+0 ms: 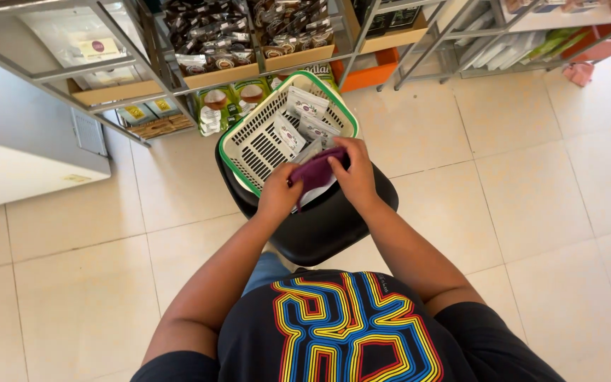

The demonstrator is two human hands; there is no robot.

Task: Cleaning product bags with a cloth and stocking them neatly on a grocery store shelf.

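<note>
A dark purple packet [317,172] with a white lower edge is held between both my hands, above the near rim of a cream plastic basket [249,150] with a green rim. My left hand [278,192] grips the packet's left side. My right hand [353,173] grips its right side and top. The basket rests on a black round stool [327,223] and holds several small white packets [304,117] with dark round marks.
Metal shelving [136,78] stands ahead with boxes of dark packets [217,42] and green cartons [238,95] low down. A white freezer cabinet [22,155] sits at the left. More racks [503,42] stand at the upper right. Pale floor tiles [532,184] spread around the stool.
</note>
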